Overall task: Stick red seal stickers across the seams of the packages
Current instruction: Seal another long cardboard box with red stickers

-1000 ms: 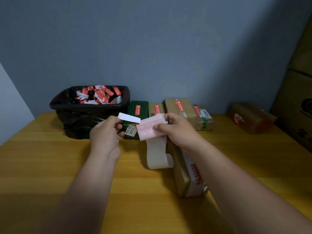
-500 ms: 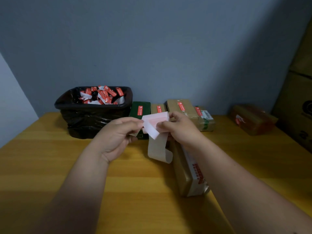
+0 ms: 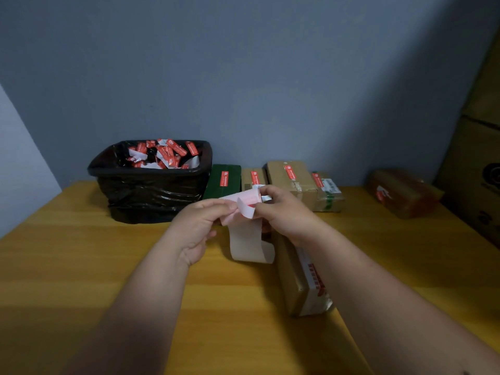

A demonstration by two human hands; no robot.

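Observation:
Both hands meet above the table's middle on a strip of sticker backing paper (image 3: 247, 239) that hangs down and curls. My left hand (image 3: 201, 226) pinches the strip's pinkish upper part. My right hand (image 3: 284, 212) pinches a folded-over corner where a red seal sticker (image 3: 252, 205) shows. A brown package (image 3: 293, 282) lies under my right forearm, a red-printed white label on its top. At the back stand a green package (image 3: 226, 181) and three brown packages (image 3: 290, 175), each with a red seal on top.
A black bin (image 3: 151, 185) lined with a bag stands back left, holding several red stickers and white scraps. A brown parcel (image 3: 403, 192) lies at the back right. Large cardboard boxes (image 3: 479, 158) rise along the right edge. The wooden table (image 3: 81, 266) spreads below.
My left hand came back to the strip from the left, where it held a white scrap, and now pinches it. The strip's corner is folded further over, showing red.

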